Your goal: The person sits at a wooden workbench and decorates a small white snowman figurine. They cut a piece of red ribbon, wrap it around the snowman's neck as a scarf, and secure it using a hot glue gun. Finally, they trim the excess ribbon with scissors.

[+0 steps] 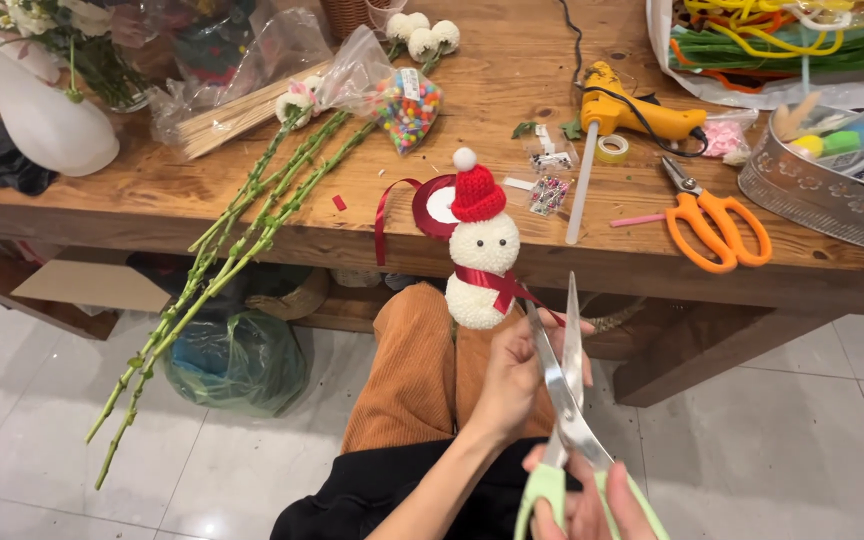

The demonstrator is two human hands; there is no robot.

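Your left hand (514,372) was curled around the base of a small white pompom snowman (483,255), fingers closed on its lower ball and holding it upright in front of the table edge, above your lap in orange corduroy trousers (412,370). The snowman wore a red knitted hat (476,194) with a white bobble, and a red ribbon scarf (497,283) was tied at its neck, one tail trailing down toward your fingers. Your right hand (587,500) gripped the pale green handles of a pair of scissors (564,390), fingers through the loops; the silver blades stood parted in a narrow V, pointing up just beside the scarf tail and the snowman's right side. Whether a blade touched the ribbon, you could not tell from this view. On the wooden table (512,80) behind, a spool of red ribbon (434,205) lay just behind the snowman, with a loose end curling off to the left. Long green stems (242,230) hung over the table's front edge at the left. To the right lay orange-handled scissors (714,225), a yellow glue gun (632,110) and a metal tin (822,195) of craft bits. A bag of coloured pompoms (409,108) sat near the stems.
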